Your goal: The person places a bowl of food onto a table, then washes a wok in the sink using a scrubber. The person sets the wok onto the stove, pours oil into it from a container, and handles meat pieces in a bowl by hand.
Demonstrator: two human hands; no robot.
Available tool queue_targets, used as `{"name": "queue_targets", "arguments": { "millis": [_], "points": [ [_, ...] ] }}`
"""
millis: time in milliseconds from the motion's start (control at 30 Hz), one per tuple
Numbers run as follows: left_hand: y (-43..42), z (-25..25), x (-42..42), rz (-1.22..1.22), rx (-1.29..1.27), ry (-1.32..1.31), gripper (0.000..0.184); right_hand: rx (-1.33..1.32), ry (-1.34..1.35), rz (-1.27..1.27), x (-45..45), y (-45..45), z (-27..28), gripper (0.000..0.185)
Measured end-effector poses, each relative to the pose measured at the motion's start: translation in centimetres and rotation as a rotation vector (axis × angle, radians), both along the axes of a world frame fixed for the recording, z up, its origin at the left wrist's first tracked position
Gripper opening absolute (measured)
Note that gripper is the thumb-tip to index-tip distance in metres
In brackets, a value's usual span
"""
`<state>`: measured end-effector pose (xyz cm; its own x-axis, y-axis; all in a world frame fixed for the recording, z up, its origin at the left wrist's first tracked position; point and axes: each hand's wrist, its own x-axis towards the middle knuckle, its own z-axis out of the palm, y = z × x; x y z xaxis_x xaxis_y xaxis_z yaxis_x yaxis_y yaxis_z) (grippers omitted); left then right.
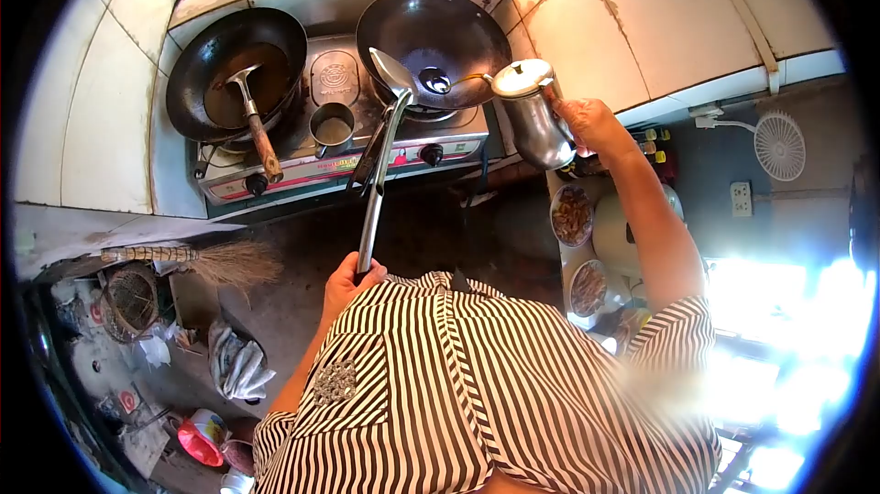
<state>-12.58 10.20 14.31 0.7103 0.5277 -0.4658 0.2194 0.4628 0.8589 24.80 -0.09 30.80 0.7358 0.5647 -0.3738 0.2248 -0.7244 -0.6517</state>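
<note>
My left hand (pixel 353 281) is closed around the end of a long metal wok spatula (pixel 374 205), whose blade rests over the near rim of the right-hand black wok (pixel 403 22). My right hand (pixel 594 127) grips the handle of a stainless steel oil pot (pixel 539 127) with a lid. The pot is tilted, its spout above the wok's right side, and a thin amber stream runs from it. A small dark pool of oil (pixel 434 82) lies in the bottom of that wok.
A gas stove (pixel 321 167) carries both woks. The left wok (pixel 194 72) holds brownish liquid and a wooden-handled spatula (pixel 257 132). Between them stands a metal cup (pixel 332 127). Bowls of food (pixel 572 216) sit at right; a broom (pixel 229 262) is at left.
</note>
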Motion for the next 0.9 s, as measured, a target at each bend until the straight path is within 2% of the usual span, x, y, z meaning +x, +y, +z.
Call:
{"name": "queue_targets", "arguments": {
  "millis": [267,500,567,767,900],
  "points": [
    [0.1,0.7,0.0,-0.014,0.017,0.035,0.013,0.013,-0.04,0.013,-0.6,0.3,0.3,0.044],
    [0.0,0.7,-0.2,-0.005,0.018,0.016,0.013,0.077,-0.017,0.01,0.2,-0.7,-2.2,0.046],
    [-0.2,0.4,-0.2,-0.008,0.023,0.03,0.013,-0.003,-0.038,0.015,0.4,-0.8,-2.6,0.045],
    [-0.3,0.2,-0.1,-0.008,0.035,0.022,0.013,0.082,0.014,0.019,0.1,-1.2,-3.2,0.043],
    [-0.4,0.2,-0.1,-0.014,0.022,0.039,0.012,0.04,-0.005,0.005,0.1,-1.5,-4.2,0.041]
  ]
}}
